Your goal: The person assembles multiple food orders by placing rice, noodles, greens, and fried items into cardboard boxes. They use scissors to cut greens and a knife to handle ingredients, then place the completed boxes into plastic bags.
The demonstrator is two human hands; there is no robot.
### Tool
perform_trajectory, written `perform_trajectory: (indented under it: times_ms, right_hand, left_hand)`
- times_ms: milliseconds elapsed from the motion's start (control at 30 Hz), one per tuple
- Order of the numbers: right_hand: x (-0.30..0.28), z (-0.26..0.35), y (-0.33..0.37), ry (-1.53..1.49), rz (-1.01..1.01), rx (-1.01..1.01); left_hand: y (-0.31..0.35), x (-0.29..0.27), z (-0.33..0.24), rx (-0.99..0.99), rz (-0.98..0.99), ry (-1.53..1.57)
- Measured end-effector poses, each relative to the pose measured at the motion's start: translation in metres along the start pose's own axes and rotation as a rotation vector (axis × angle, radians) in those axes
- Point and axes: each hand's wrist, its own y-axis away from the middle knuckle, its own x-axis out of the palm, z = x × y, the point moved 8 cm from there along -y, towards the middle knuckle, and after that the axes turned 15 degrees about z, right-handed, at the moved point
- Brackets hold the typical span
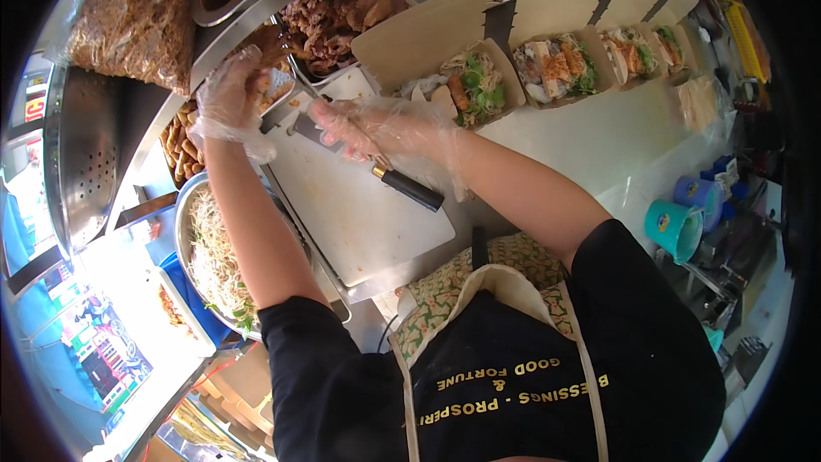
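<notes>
My right hand (363,128), in a clear plastic glove, is closed around a knife (412,189); its black handle with a gold-coloured collar sticks out toward me, and part of the flat blade shows past my fingers. The knife is over the far part of a white cutting board (368,231). Farther left, my gloved left hand (231,98) reaches to a metal tray of food pieces (278,85) beside the board. Its fingers are curled, and what they hold is hidden. A tray of browned meat (333,17) lies just beyond both hands.
Several open cardboard boxes (556,64) with noodles, greens and toppings line the counter's far right. A metal bowl of bean sprouts (214,257) stands below my left forearm, near small fried rolls (181,145). A bag of brown food (137,13) hangs over the far left. Teal cup (674,229) at right.
</notes>
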Motion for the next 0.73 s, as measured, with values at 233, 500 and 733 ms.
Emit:
perform_trajectory:
  times_ms: [233,500,733]
  right_hand:
    - [-0.029,0.03,-0.02,0.234,-0.182,0.141]
    - [-0.004,0.024,0.014,0.056,-0.15,0.151]
    - [-0.002,0.034,0.121,0.85,0.303,0.565]
  left_hand:
    - [0.011,0.043,0.005,-0.025,-0.064,0.044]
    - [0.054,0.035,0.001,-0.068,0.006,0.031]
    - [0.104,0.157,-0.007,-0.223,0.652,-0.053]
